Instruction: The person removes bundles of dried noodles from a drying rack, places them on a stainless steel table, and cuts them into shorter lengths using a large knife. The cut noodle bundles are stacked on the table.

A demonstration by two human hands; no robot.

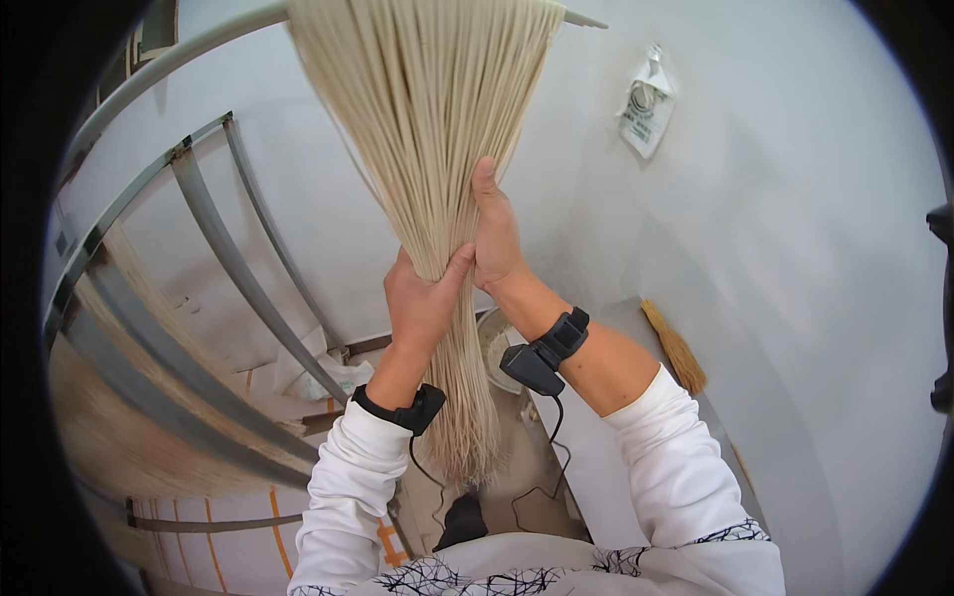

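A thick bundle of long, pale noodle-like strands (pixel 428 112) hangs over a horizontal rod (pixel 216 41) and narrows between my hands. My left hand (pixel 426 298) is wrapped around the narrow part, its thumb across the front. Slightly higher, my right hand (pixel 496 231) lies against the right side of the bundle with the thumb pointing up; its other fingers are hidden behind the strands. Below my hands the loose, frayed ends spread out above the floor. Both wrists carry black strapped devices with cables.
At the left stands a metal rack (pixel 223 223) with more pale strands hanging in it. A round container (pixel 496 350) is on the floor behind my right forearm. A straw brush (pixel 674 350) lies at the right near a white surface (pixel 596 462). A plastic bag (pixel 648 108) hangs on the wall.
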